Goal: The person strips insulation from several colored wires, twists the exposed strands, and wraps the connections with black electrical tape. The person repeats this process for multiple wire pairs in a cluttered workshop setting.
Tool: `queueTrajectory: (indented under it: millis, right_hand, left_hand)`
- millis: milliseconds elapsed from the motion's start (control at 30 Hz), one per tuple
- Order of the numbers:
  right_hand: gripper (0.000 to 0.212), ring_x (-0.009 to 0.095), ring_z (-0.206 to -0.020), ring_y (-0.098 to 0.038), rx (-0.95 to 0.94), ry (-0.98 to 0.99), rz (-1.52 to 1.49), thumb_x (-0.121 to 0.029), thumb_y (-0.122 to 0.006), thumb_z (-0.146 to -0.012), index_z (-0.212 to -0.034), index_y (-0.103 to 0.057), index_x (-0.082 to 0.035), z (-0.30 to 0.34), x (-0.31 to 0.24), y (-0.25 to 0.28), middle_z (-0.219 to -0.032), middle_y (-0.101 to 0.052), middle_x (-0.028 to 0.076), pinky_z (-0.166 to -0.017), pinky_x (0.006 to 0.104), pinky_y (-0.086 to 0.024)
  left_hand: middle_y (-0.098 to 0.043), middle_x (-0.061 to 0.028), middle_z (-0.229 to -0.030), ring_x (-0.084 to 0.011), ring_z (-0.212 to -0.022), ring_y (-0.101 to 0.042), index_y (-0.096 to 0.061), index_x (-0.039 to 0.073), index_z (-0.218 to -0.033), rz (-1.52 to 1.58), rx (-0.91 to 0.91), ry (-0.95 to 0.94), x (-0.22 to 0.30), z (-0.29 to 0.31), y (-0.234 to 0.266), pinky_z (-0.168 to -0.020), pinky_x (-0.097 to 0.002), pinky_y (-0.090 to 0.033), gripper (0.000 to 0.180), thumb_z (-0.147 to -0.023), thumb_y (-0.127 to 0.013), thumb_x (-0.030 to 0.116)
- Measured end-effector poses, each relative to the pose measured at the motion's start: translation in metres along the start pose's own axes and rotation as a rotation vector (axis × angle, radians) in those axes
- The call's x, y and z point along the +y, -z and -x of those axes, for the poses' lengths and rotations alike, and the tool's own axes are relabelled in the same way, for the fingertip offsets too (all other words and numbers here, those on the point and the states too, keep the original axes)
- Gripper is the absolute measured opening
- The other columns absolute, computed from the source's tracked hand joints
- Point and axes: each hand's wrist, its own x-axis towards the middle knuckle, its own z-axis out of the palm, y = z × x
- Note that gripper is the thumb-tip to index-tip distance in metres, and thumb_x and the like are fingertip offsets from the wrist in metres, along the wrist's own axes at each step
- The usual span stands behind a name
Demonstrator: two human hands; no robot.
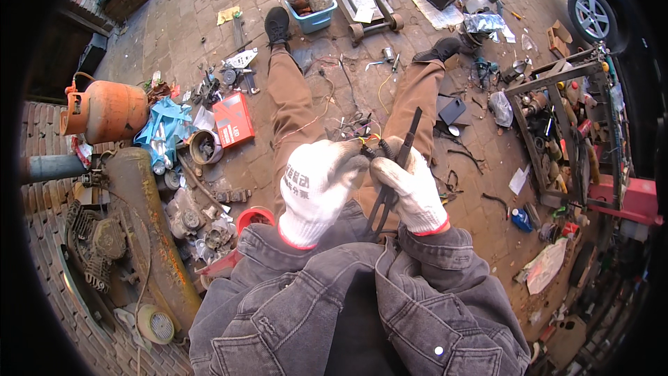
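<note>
Both my hands wear white knit work gloves with red cuffs and meet over my lap. My left hand (314, 184) is closed, its fingertips pinching one end of a dark wiring harness (376, 147) with thin yellow and red wires. My right hand (412, 191) is closed on the other side of that harness. A long black tool (412, 128) also runs through my right hand, slanting up past the fingers. Two slim black arms of it spread below the palm; its kind is unclear. Loose thin wires (348, 127) trail between my legs just beyond the hands.
An orange gas cylinder (115, 111), a red box (233, 120) and metal parts lie left. Ahead stand a blue basket (311, 19) and a floor jack (358, 0). At right are a metal-framed tool rack (550, 125) and a car wheel (592, 14).
</note>
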Motion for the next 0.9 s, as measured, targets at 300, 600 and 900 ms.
queueTrajectory:
  millis: [300, 600, 900]
  right_hand:
    - [0.018, 0.008, -0.078, -0.057, 0.558, 0.233, 0.545, -0.015, -0.069, -0.094, -0.104, -0.064, -0.002, -0.03, 0.02, 0.024, -0.087, -0.065, 0.001, -0.072, 0.027, -0.048]
    - [0.021, 0.006, -0.071, -0.052, 0.156, 0.115, 0.105, -0.023, -0.064, -0.1, -0.107, -0.064, -0.003, -0.024, 0.029, 0.048, -0.081, -0.06, -0.002, -0.063, 0.0215, -0.042]
    - [0.021, 0.004, -0.061, -0.051, 0.134, 0.018, -0.019, -0.023, -0.064, -0.099, -0.11, -0.062, -0.005, -0.019, 0.023, 0.039, -0.078, -0.059, -0.001, -0.052, 0.019, -0.041]
  left_hand:
    - [-0.064, -0.0094, -0.082, -0.0154, -0.064, -0.054, -0.064, -0.006, -0.099, 0.815, 0.187, -0.321, 0.028, -0.012, 0.041, -0.055, -0.0311, -0.044, 0.027, -0.096, -0.061, 0.021]
    - [-0.071, -0.0083, -0.107, -0.0128, -0.089, -0.067, -0.064, -0.004, -0.122, 0.766, 0.308, 0.576, -0.005, 0.005, 0.023, -0.08, -0.0268, -0.053, 0.034, -0.098, -0.066, 0.02]
    - [-0.068, -0.0101, -0.116, -0.0145, -0.102, -0.064, -0.06, -0.005, -0.128, 0.789, 0.061, 0.678, -0.005, -0.008, 0.009, -0.089, -0.028, -0.052, 0.033, -0.097, -0.059, 0.005]
